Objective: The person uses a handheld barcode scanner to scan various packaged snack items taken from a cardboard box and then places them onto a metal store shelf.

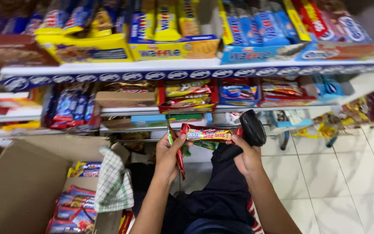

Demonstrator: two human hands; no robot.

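Crouching over a white tile floor (347, 182), knees in dark trousers (221, 199) nearest the camera. My left hand (167, 156) is closed on a red snack bar (211, 134), thumb on its left end, with further red and green wrappers (180, 162) bunched in the same fist. My right hand (247, 158) pinches the bar's right end with the thumb and also grips a black handheld scanner (253, 127), fingers wrapped round its handle. The bar lies level between both hands, in front of the lower shelves. To my left: an open cardboard box (22, 182) with packaged snacks (72, 210) inside, a green checked cloth (114, 184) draped over its flap. Beyond: the shelf rack (195, 68), filled with display cartons of red, blue and yellow packets. Top row: yellow wafer carton (174, 48).
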